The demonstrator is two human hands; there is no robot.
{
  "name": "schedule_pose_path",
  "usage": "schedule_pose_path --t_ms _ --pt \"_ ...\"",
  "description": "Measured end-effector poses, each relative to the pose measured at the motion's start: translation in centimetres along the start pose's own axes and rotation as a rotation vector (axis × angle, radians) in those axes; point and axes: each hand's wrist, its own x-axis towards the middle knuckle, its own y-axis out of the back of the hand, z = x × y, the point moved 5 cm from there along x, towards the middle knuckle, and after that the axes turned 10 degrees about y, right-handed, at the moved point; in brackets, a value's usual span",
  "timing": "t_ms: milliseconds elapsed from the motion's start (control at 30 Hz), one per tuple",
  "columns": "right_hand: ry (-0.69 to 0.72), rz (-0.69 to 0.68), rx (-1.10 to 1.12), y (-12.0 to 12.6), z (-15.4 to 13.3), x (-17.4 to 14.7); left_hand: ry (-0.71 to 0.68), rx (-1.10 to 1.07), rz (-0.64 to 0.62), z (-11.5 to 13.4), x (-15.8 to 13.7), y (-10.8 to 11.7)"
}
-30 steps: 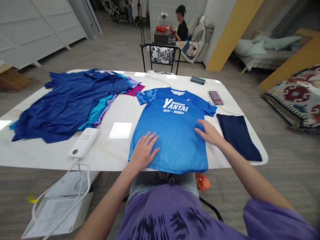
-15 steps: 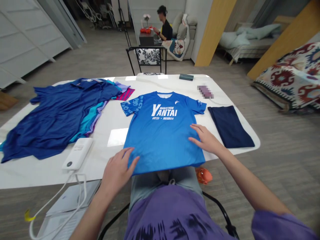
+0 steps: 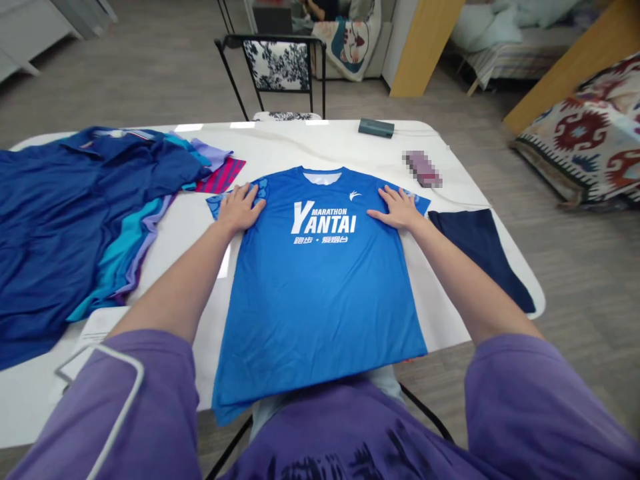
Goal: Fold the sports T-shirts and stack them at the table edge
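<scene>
From afar I rest left hand (image 3: 241,208) and right hand (image 3: 399,209), fingers unclenched, on shoulders of the blue short-sleeved fabric T-shirt (image 3: 320,293), probably for flatness.

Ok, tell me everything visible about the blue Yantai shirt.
The blue shirt lies spread, front up, on the white table, collar at the far end, hem over the near edge. Its smooth-looking fabric has white lettering, a chest logo and a patterned sleeve. The left hand and right hand rest at its shoulders.
</scene>
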Motion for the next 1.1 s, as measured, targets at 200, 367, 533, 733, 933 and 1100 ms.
schedule_pose_path --t_ms 200,367,533,733,933,1100 --pt "0.157 0.014 -0.017 -0.7 2.0 6.0 0.043 0.019 0.065 -1.6 3.7 -0.4" --pt "0.244 0.016 0.019 -0.9 2.7 10.1 -0.049 0.059 0.119 -0.9 5.7 -0.4" --pt "0.233 -0.017 0.027 -0.8 2.2 10.5 -0.138 0.053 0.304 -0.4 5.0 0.6" --pt "0.276 0.056 -0.021 0.5 -0.7 9.1 -0.17 0.074 0.421 1.6 1.6 3.0" --pt "0.337 0.12 -0.207 2.6 -6.9 7.5 -0.253 0.014 0.399 5.1 -3.7 5.5" --pt "0.348 0.312 -0.221 4.3 -11.2 1.7 -0.188 -0.14 0.281 5.2 -14.9 3.4"
